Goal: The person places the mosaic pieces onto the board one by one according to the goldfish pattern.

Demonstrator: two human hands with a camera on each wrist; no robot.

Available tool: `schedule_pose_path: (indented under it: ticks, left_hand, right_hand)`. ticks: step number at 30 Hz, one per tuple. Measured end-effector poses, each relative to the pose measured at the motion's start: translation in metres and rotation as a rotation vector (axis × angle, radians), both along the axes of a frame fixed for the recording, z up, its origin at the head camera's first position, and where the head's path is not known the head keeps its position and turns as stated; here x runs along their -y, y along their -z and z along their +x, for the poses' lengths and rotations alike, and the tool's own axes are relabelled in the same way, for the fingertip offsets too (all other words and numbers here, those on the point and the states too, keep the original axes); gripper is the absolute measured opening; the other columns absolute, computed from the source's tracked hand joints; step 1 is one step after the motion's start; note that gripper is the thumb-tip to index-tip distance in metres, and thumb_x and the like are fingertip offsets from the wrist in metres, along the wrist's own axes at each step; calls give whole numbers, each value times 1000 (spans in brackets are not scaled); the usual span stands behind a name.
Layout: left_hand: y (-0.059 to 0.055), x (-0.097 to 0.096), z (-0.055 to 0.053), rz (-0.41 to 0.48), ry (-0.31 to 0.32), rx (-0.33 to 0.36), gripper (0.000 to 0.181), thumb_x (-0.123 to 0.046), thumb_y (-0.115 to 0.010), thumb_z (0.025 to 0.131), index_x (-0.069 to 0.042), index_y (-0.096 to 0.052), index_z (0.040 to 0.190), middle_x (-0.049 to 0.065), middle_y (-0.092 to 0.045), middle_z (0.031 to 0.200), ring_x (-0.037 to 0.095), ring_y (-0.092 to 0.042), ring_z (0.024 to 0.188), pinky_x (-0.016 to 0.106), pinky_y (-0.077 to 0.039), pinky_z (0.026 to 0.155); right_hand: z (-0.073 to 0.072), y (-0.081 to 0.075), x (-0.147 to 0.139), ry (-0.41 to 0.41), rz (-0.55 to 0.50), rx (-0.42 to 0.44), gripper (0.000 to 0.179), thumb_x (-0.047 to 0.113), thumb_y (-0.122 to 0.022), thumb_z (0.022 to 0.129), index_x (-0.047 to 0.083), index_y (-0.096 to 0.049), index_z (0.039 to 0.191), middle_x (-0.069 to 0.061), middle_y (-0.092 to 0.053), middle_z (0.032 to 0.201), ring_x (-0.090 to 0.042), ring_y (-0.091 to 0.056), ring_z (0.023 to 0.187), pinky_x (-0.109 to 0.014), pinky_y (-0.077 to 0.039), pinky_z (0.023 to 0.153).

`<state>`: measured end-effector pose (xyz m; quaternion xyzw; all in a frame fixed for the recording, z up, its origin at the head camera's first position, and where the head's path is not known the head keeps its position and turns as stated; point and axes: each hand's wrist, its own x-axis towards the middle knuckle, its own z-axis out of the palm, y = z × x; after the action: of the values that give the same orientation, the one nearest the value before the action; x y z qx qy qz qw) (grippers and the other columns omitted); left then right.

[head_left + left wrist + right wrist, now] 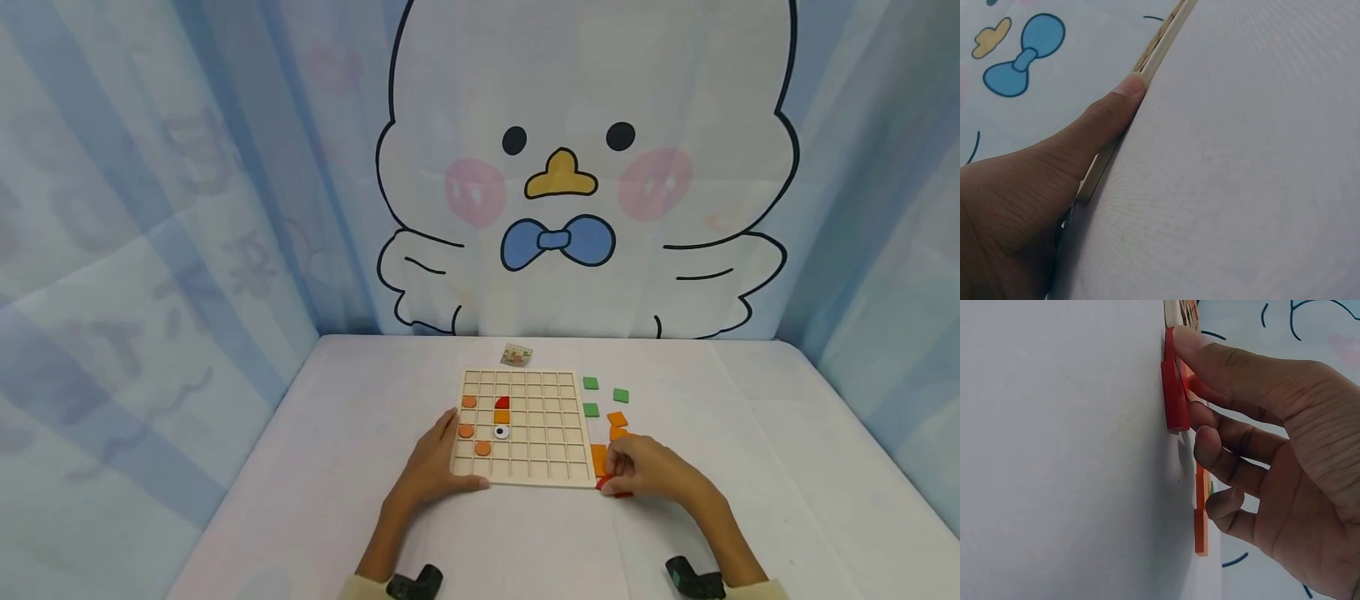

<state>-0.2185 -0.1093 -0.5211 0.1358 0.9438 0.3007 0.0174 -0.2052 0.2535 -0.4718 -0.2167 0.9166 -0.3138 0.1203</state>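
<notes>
A pale wooden grid board (547, 452) lies on the table. My left hand (433, 467) rests at its near left corner, fingers along the left side and straight thumb against the front edge. On the board sit three orange discs (483, 448), a red quarter-round piece (502, 402), an orange square (502, 417) and a white eye disc (501, 432) with a black dot. At the near right corner, my right hand (651, 468) pinches a red piece (1170, 342) between thumb and index finger. Another red piece (1175, 397) lies against it; the fingers partly hide both.
Orange pieces (598, 460) lie along the board's right side, some partly behind the right hand. Farther back are three green squares (591, 383). A small printed card (517, 356) lies beyond the board. A curtain (562, 300) with a cartoon bird hangs behind the white table (360, 400).
</notes>
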Motion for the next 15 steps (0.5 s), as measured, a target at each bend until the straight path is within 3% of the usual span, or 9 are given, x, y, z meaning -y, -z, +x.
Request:
schedule_pose_path:
  ticks: [5,11,15]
  left_hand:
    - [1,0,0,3,9,-1,126,-69,-78,64,-5,-20,156,12,-19,163,33,-30,145,52,-33,115]
    - [-1,1,0,6,12,-9,125,-69,-78,65,-4,-21,155,13,-20,162,34,-30,145,52,-33,115]
    - [0,1,-1,4,14,-6,125,-68,-78,65,-3,-21,155,14,-20,162,34,-30,145,52,-33,115]
  right_hand:
    - [2,1,0,0,13,-15,27,29,-83,77,12,-63,84,6,-56,73,-5,-50,64,-20,-46,57]
    - [0,0,-5,69,52,-73,18,20,-80,80,13,-65,87,6,-56,75,-7,-50,68,-19,-47,60]
    - [-2,3,-9,115,79,-91,19,23,-81,80,13,-66,86,6,-56,75,-8,-50,69,-19,-47,62]
